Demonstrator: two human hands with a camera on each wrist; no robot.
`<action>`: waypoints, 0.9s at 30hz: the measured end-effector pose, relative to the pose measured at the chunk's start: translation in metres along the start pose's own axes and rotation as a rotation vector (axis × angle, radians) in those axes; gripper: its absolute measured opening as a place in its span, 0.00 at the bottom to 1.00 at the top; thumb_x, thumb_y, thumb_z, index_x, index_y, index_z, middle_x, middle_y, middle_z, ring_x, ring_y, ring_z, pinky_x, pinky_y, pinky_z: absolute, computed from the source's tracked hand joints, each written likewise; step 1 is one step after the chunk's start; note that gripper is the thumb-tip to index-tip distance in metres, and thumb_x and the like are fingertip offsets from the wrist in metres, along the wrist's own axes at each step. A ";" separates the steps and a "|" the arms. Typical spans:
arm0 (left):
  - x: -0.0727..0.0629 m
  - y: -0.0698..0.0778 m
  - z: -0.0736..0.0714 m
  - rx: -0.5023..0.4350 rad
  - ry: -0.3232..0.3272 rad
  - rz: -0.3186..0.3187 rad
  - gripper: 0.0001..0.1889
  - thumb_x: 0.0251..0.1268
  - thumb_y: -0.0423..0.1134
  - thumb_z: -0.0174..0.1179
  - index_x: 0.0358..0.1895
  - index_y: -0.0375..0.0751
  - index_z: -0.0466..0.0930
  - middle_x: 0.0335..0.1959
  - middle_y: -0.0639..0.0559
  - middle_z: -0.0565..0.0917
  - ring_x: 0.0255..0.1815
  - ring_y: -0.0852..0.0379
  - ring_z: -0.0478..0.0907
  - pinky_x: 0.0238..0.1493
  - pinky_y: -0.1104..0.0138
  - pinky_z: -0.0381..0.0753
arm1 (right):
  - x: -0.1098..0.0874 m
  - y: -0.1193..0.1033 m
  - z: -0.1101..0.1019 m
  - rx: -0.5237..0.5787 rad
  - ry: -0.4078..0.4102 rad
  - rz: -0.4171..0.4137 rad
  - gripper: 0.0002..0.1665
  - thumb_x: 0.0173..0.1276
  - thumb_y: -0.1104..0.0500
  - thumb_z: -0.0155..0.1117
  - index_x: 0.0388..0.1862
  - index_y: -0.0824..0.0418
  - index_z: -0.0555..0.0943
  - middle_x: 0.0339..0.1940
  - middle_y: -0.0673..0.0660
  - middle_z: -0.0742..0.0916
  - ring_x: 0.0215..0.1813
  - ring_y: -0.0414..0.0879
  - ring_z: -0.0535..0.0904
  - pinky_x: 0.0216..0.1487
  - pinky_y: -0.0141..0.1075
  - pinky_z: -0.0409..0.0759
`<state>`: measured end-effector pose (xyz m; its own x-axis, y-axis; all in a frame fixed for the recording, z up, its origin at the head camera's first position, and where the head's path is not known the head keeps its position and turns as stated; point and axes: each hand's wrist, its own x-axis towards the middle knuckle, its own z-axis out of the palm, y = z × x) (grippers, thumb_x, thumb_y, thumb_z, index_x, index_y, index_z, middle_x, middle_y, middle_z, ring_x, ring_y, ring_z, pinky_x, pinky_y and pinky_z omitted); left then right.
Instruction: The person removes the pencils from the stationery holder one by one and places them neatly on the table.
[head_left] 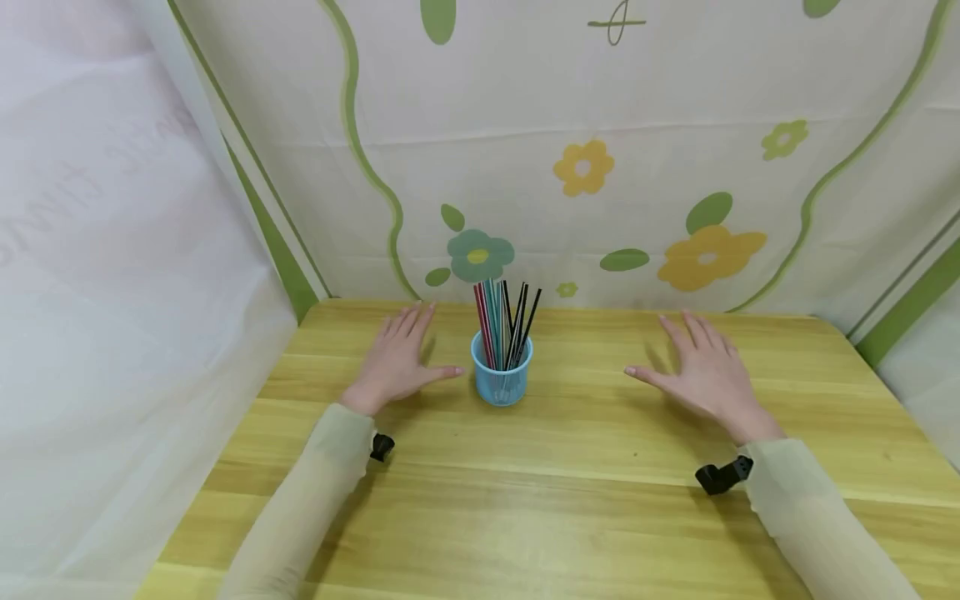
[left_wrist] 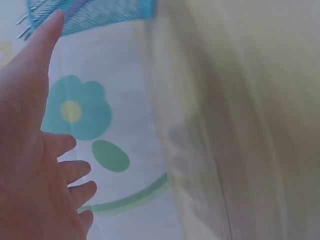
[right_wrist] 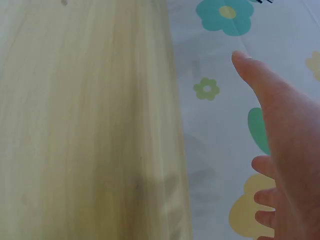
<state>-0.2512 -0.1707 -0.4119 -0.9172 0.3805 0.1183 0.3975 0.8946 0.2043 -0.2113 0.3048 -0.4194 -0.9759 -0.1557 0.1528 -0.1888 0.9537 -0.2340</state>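
The light-blue cup (head_left: 501,392) of thin sticks (head_left: 492,325) stands upright on the bench (head_left: 480,525), nearer the left grip (head_left: 392,362) than the right grip (head_left: 711,379); to handle it well, steadying the cup low on its wall seems wise, as the tall sticks could tip it; both grips are released and hold nothing, fingers extended, thumbs pointing inward, the left thumb just beside the cup.
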 end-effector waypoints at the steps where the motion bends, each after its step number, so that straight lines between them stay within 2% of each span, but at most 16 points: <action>1: 0.000 0.002 -0.001 -0.046 0.009 0.001 0.64 0.55 0.82 0.53 0.84 0.44 0.38 0.83 0.42 0.44 0.82 0.42 0.42 0.80 0.48 0.37 | 0.000 -0.001 -0.001 0.018 0.009 0.001 0.66 0.62 0.20 0.57 0.84 0.58 0.52 0.82 0.72 0.51 0.77 0.76 0.47 0.70 0.75 0.44; 4: 0.001 0.011 -0.004 -0.246 0.039 -0.009 0.63 0.55 0.77 0.61 0.84 0.44 0.41 0.83 0.44 0.48 0.81 0.42 0.46 0.79 0.45 0.44 | 0.003 -0.006 -0.005 0.070 0.042 -0.001 0.65 0.62 0.21 0.60 0.84 0.59 0.53 0.81 0.72 0.54 0.76 0.76 0.50 0.68 0.76 0.49; 7: 0.002 0.021 -0.004 -0.503 0.066 -0.022 0.61 0.53 0.70 0.70 0.83 0.45 0.48 0.81 0.46 0.55 0.80 0.43 0.51 0.77 0.44 0.51 | 0.005 -0.015 -0.010 0.139 0.075 -0.009 0.63 0.63 0.24 0.63 0.83 0.61 0.57 0.80 0.71 0.59 0.76 0.74 0.54 0.68 0.74 0.52; 10: 0.006 0.030 0.001 -0.732 0.074 -0.016 0.56 0.56 0.62 0.74 0.82 0.44 0.54 0.79 0.46 0.60 0.78 0.47 0.57 0.76 0.49 0.57 | 0.006 -0.028 -0.018 0.278 0.067 -0.001 0.57 0.65 0.28 0.64 0.81 0.59 0.60 0.79 0.68 0.61 0.76 0.71 0.54 0.69 0.73 0.53; 13: 0.008 0.038 0.008 -0.900 0.067 0.006 0.50 0.59 0.53 0.75 0.80 0.42 0.57 0.77 0.45 0.64 0.76 0.51 0.61 0.76 0.57 0.59 | 0.005 -0.041 -0.025 0.439 0.051 0.019 0.52 0.67 0.31 0.67 0.80 0.56 0.64 0.79 0.64 0.64 0.78 0.68 0.54 0.70 0.72 0.52; 16: 0.011 0.044 0.017 -0.995 0.050 0.036 0.47 0.60 0.47 0.76 0.79 0.42 0.60 0.76 0.48 0.67 0.75 0.54 0.63 0.75 0.61 0.61 | 0.004 -0.054 -0.029 0.551 0.044 0.030 0.47 0.67 0.33 0.68 0.78 0.52 0.68 0.78 0.60 0.67 0.78 0.66 0.56 0.70 0.71 0.55; 19: 0.012 0.049 0.023 -1.035 0.040 0.052 0.45 0.59 0.44 0.77 0.78 0.42 0.64 0.74 0.50 0.69 0.73 0.54 0.66 0.74 0.61 0.64 | 0.002 -0.066 -0.030 0.625 0.047 0.012 0.43 0.68 0.35 0.69 0.76 0.51 0.71 0.77 0.58 0.69 0.76 0.66 0.59 0.70 0.68 0.60; 24: 0.012 0.054 0.028 -1.088 0.030 0.011 0.43 0.56 0.39 0.79 0.75 0.42 0.68 0.70 0.50 0.74 0.69 0.52 0.71 0.71 0.61 0.69 | 0.000 -0.087 -0.028 0.712 0.043 -0.041 0.39 0.69 0.39 0.70 0.75 0.49 0.72 0.75 0.57 0.72 0.75 0.65 0.62 0.69 0.66 0.63; 27: 0.012 0.057 0.030 -1.078 0.027 -0.008 0.44 0.53 0.40 0.80 0.75 0.43 0.68 0.69 0.50 0.75 0.69 0.51 0.72 0.70 0.61 0.70 | 0.002 -0.100 -0.026 0.736 0.041 -0.060 0.38 0.68 0.39 0.71 0.74 0.47 0.74 0.73 0.55 0.74 0.75 0.62 0.64 0.70 0.64 0.64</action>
<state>-0.2407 -0.1082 -0.4278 -0.9242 0.3583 0.1322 0.2192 0.2141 0.9519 -0.1915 0.2164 -0.3704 -0.9594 -0.1792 0.2177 -0.2803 0.5222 -0.8054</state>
